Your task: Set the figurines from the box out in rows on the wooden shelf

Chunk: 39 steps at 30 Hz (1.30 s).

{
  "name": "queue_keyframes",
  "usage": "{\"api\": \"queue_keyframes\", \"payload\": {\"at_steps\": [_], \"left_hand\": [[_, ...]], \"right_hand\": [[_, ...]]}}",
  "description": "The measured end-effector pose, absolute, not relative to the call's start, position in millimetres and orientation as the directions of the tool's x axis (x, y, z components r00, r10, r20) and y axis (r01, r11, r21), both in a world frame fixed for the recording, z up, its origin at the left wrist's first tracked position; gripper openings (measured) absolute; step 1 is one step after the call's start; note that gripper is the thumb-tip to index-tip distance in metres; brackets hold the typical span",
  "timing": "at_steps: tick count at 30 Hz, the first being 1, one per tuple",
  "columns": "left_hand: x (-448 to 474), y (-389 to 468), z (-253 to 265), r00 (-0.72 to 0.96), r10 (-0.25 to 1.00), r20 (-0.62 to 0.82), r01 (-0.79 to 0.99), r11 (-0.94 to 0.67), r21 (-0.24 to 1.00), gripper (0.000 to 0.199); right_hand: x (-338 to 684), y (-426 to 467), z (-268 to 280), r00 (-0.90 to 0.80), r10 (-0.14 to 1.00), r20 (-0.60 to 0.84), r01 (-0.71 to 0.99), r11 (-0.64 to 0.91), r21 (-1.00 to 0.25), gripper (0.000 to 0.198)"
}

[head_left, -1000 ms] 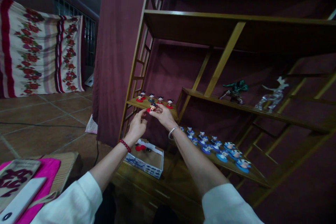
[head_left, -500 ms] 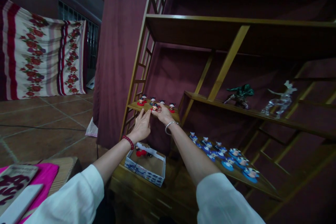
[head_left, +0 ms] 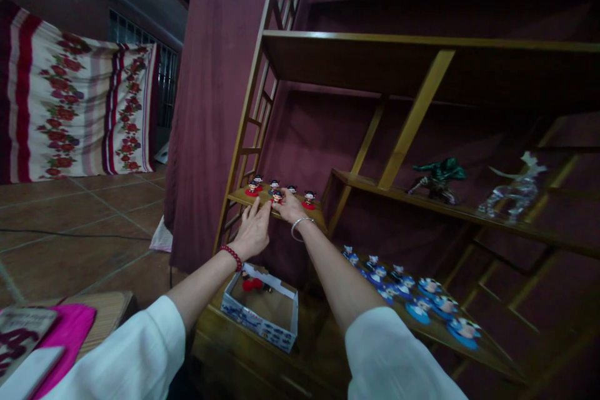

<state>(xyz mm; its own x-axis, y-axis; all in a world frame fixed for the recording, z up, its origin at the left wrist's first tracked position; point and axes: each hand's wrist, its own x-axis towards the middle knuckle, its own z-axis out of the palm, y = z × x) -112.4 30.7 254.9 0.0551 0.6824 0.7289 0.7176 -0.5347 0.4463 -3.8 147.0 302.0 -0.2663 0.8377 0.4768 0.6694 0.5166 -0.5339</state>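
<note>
My right hand, with a silver bangle at the wrist, has its thumb and fingers on a small red-based doll figurine at the front of the small wooden shelf. Just left of it, my left hand holds nothing; its fingers stretch toward the shelf edge, close to that figurine. Several similar figurines stand around, among them a red-based one at the left and another at the right. Below my hands is an open cardboard box with a red-based figurine inside.
Lower right, a shelf carries several blue-based figurines. Above it stand a green-and-silver figure and a clear animal figure. A purple curtain hangs left of the rack. At lower left lies a pink cloth.
The view has shifted slightly, so the right-hand shelves sit lower and further right. Both hands stay nearly in place, my right hand still at the same figurine.
</note>
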Motion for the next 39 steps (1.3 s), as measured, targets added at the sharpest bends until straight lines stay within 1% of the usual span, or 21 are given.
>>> {"api": "queue_keyframes", "payload": {"at_steps": [2,4,6,9,14,19,24,31,39], "left_hand": [[-112,33,252,0.117,0.674,0.73,0.835,-0.465,0.295,0.067],[-112,35,249,0.148,0.653,0.743,0.885,-0.423,0.195,0.061],[-112,36,247,0.161,0.624,0.765,0.905,-0.402,0.138,0.053],[-112,37,246,0.162,0.591,0.79,0.917,-0.386,0.101,0.044],[-116,38,251,0.167,0.587,0.792,0.924,-0.373,0.082,0.042],[-117,44,259,0.144,0.62,0.771,0.928,-0.354,0.112,0.04],[-118,48,265,0.143,0.673,0.726,0.93,-0.342,0.134,0.046],[-118,53,273,0.149,0.721,0.676,0.931,-0.333,0.149,0.047],[-121,55,277,0.17,0.749,0.641,0.927,-0.341,0.153,0.045]], "right_hand": [[-5,148,304,-0.247,0.847,0.47,0.694,0.493,-0.524,0.055],[-7,149,306,-0.243,0.854,0.459,0.705,0.481,-0.521,0.056],[-8,150,307,-0.245,0.86,0.447,0.716,0.472,-0.514,0.056],[-10,150,310,-0.246,0.865,0.438,0.732,0.462,-0.501,0.056],[-13,150,311,-0.239,0.865,0.441,0.75,0.454,-0.482,0.056],[-14,153,312,-0.225,0.868,0.443,0.756,0.442,-0.482,0.053],[-16,156,313,-0.22,0.865,0.452,0.768,0.439,-0.467,0.043],[-18,163,311,-0.204,0.864,0.461,0.769,0.433,-0.471,0.043],[-16,165,304,-0.27,0.841,0.469,0.664,0.515,-0.542,0.033]]}}
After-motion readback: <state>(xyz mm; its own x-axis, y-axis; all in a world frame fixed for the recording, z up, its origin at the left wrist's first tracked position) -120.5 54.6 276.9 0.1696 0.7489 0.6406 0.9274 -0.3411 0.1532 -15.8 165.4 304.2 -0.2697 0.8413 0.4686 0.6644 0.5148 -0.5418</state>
